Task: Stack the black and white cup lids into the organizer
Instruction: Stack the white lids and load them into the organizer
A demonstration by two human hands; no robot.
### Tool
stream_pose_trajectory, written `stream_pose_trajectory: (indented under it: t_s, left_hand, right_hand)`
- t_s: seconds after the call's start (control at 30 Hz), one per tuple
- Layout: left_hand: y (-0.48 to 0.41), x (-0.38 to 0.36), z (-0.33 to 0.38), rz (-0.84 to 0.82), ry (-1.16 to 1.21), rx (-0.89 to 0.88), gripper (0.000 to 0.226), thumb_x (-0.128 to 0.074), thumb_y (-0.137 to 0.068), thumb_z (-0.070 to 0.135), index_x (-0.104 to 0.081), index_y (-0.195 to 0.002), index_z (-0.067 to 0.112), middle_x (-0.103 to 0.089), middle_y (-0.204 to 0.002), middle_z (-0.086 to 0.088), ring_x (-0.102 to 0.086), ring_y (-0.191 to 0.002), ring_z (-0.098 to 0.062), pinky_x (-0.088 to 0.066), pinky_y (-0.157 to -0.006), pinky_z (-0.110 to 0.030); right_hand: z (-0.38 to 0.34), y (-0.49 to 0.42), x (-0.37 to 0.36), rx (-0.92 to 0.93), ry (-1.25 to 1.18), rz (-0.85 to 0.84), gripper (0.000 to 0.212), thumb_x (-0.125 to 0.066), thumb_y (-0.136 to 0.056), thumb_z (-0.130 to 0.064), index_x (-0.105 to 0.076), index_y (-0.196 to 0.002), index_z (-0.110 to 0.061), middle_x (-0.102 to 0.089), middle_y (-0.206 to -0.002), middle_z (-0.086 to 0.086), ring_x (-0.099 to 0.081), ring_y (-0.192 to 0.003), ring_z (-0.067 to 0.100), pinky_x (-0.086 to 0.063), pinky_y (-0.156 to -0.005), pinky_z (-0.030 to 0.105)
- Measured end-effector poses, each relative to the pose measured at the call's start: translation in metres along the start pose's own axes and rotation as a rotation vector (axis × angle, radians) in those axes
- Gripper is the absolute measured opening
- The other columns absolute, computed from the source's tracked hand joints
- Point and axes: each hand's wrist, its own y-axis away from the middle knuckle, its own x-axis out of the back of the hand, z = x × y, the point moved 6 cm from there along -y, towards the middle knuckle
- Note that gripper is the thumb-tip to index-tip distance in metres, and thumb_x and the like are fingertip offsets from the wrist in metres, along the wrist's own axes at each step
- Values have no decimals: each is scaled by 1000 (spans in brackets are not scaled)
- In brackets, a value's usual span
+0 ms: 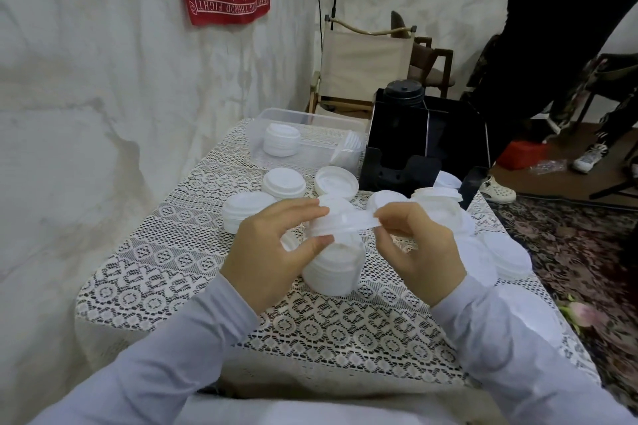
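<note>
White cup lid (pixel 348 222) pinched at its rims between left hand (pixel 272 252) and right hand (pixel 419 248), held above a lid stack (pixel 333 269) under the hands, black organizer (pixel 424 145) beyond the right hand.

Left hand (pixel 272 252) and right hand (pixel 417 245) both pinch one white lid (pixel 345 222) right over a white lid stack (pixel 333 272) mid table (pixel 193 252). The black organizer (pixel 424 145) sits by the far right corner, black lids (pixel 403 93) stacked inside.

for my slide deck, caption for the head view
Left hand and right hand pinch a white lid over a lid stack
</note>
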Motion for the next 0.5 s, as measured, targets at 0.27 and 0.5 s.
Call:
stream_pose_trajectory:
  t_s: [0.27, 0.5]
  left_hand:
    - [-2, -12, -2, -27, -247, -278, 42, -60, -76, 34, -70, -108, 8, -66, -112, -11, -60, -94, -16, -50, -82, -33]
    - [12, -33, -13, -164, -443, -453, 40, -52, -82, 33, -50, -118, 16, -67, -107, -19, -66, -95, -34, -56, -78, -45]
  right_hand:
    - [11, -5, -6, 88, 110, -52, 26, -65, -82, -2, -69, -108, -6, -71, -101, 5, -63, -94, 9, -51, -85, 20]
    - [38, 1, -19, -9, 52, -134, 30, -64, -78, 4, -72, -104, -8, -69, -101, 2, -62, -96, 10, -51, -84, 22]
